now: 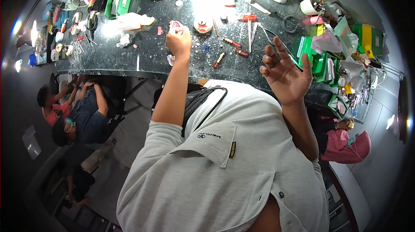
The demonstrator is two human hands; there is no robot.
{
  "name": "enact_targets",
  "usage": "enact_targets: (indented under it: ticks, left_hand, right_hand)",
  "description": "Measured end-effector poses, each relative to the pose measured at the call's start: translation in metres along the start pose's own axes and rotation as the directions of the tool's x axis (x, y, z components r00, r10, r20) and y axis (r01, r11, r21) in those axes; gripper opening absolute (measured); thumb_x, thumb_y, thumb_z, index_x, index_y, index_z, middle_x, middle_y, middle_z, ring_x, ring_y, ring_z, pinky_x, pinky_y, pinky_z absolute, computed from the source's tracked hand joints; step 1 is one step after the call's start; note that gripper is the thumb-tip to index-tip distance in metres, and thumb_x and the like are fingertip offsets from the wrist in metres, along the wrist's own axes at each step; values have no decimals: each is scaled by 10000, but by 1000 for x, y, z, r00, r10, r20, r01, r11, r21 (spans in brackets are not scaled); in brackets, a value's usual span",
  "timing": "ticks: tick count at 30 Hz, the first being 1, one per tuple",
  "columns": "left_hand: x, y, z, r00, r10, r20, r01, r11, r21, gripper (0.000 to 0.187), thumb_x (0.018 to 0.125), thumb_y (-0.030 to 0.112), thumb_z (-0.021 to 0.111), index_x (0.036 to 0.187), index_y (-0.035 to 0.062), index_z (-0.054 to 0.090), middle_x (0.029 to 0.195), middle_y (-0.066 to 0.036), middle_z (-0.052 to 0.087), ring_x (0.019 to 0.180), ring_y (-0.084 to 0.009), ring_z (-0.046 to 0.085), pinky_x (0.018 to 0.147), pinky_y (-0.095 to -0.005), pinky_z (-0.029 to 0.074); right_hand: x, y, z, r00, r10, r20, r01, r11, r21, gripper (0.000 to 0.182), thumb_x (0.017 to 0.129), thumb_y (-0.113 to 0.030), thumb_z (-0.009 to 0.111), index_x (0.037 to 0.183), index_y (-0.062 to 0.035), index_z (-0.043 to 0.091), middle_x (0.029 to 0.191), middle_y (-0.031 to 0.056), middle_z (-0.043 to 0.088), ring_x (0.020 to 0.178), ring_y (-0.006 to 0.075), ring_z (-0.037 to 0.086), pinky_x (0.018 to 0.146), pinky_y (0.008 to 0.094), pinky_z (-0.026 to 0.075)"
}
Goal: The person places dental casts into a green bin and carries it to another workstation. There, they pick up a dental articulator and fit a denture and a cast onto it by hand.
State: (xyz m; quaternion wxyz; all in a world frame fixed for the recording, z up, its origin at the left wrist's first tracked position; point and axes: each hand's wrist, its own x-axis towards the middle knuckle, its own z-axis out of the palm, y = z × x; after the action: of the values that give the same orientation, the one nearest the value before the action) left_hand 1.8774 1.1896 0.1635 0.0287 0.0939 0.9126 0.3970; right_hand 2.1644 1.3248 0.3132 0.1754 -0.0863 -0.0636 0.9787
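Dark speckled worktable (147,59) fills the upper frame, with three red-handled tools (231,48) lying near its centre. One left hand (178,39) is curled around a small pink piece (175,24) at upper centre. One right hand (286,74) hovers empty at centre right, fingers spread wide.

Dark speckled bench (147,61), long and glossy, strongly lit at its centre by a lamp overhead. Green plastic trays (317,59) line its right and far left ends. Grey floor (134,124) below; other people sit alongside at both sides.
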Motion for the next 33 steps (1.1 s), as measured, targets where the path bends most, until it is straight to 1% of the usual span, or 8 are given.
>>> enact_targets:
  ticks: [1, 2, 6, 10, 13, 14, 18, 33]
  left_hand:
    - [-6, -3, -4, 996, 32, 88, -32, 999, -4, 263, 843, 249, 735, 783, -7, 719, 643, -83, 682, 568, -182, 618, 586, -348, 485]
    - [-16, -3, -9, 996, 38, 87, -38, 999, -5, 263, 843, 249, 735, 783, -7, 719, 643, -83, 682, 568, -182, 618, 586, -348, 485]
    - [-78, -7, -22, 823, -32, 567, 204, 949, -242, 219, 875, 196, 730, 833, -17, 709, 674, -8, 639, 628, -75, 546, 572, -285, 444]
    - [-114, -6, -36, 659, 60, 750, 181, 955, -236, 224, 929, 185, 725, 884, -34, 713, 714, -3, 650, 653, -56, 539, 584, -258, 442]
    - [-118, 18, -61, 650, 26, 759, 251, 936, -246, 202, 970, 194, 695, 953, -4, 730, 782, 13, 648, 685, -28, 501, 595, -215, 403]
    - [-123, 23, -64, 721, 48, 691, 252, 912, -325, 188, 972, 175, 678, 974, -6, 731, 773, 14, 642, 658, -34, 499, 578, -215, 406]
    - [-140, 39, -82, 768, 4, 640, 333, 852, -405, 165, 954, 130, 666, 1003, -14, 726, 758, 7, 632, 640, -51, 519, 580, -211, 421]
    - [-255, 111, -89, 760, 15, 649, 487, 648, -586, 184, 967, 144, 684, 1010, -33, 705, 752, -30, 627, 655, -94, 574, 598, -237, 456]
  right_hand:
    - [-2, 0, 0, 1000, -10, 9, 10, 1000, 4, 782, 990, -565, 480, 1543, -28, 347, 1419, 191, 520, 1192, 281, 529, 1012, 432, 407]
    - [-4, -1, 0, 1000, -14, 14, 14, 1000, 5, 782, 990, -565, 480, 1543, -28, 347, 1419, 191, 520, 1192, 281, 529, 1012, 432, 407]
    - [-7, 0, -8, 998, -19, 59, 16, 998, 62, 779, 996, -572, 449, 1542, -25, 347, 1432, 218, 509, 1212, 299, 535, 1036, 457, 411]
    - [-13, 3, -11, 991, 26, 133, -43, 991, 128, 771, 1003, -569, 437, 1534, -16, 357, 1454, 257, 491, 1250, 336, 546, 1073, 503, 419]
    - [-24, 2, -10, 992, 51, 119, -68, 988, 141, 770, 1003, -568, 441, 1526, -7, 365, 1445, 273, 490, 1248, 341, 553, 1072, 513, 426]
    - [-29, 2, -11, 991, 66, 115, -82, 987, 139, 771, 1003, -568, 441, 1525, -6, 364, 1439, 269, 494, 1242, 338, 554, 1069, 511, 427]
    - [-44, -2, -18, 986, 112, 125, -132, 978, 160, 771, 1002, -573, 440, 1523, -9, 366, 1421, 255, 506, 1227, 328, 555, 1063, 507, 430]
    - [-120, -67, -31, 981, 121, 154, -145, 977, 159, 767, 991, -552, 493, 1520, -10, 374, 1403, 227, 529, 1190, 313, 556, 1043, 478, 429]
